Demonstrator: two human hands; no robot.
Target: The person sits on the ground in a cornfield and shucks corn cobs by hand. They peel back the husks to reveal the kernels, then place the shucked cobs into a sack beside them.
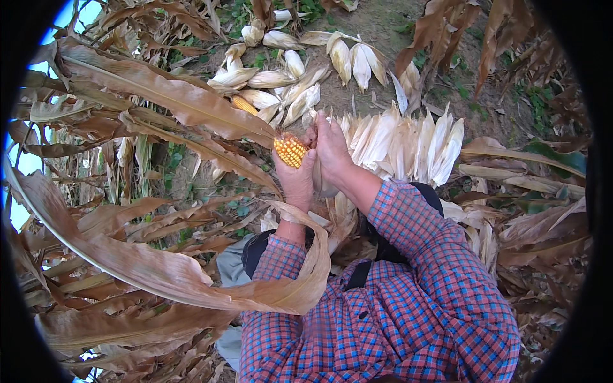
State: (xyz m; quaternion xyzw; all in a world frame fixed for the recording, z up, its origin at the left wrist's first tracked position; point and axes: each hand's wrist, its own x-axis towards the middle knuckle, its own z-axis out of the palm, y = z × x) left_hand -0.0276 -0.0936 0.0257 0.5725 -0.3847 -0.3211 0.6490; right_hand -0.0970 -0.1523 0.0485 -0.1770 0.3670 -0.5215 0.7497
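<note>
My left hand (295, 181) grips a yellow-orange ear of corn (290, 150), its kernels bare at the end that shows. Close against it, my right hand (333, 147) has its fingers curled at the ear's far side, on pale husk (325, 185) that hangs below the palm. The fingers hide much of the ear's other end. Just right of my hands lies a row of dry, cream-coloured corn husks (388, 139) on the ground.
Beyond my hands lies a loose pile of husked-over ears (273, 79), with one bare yellow ear (244, 104) among them. Several more ears (357, 60) lie farther right. Long dry corn leaves (158, 95) reach in from the left; one curled leaf (191, 277) crosses before my left forearm.
</note>
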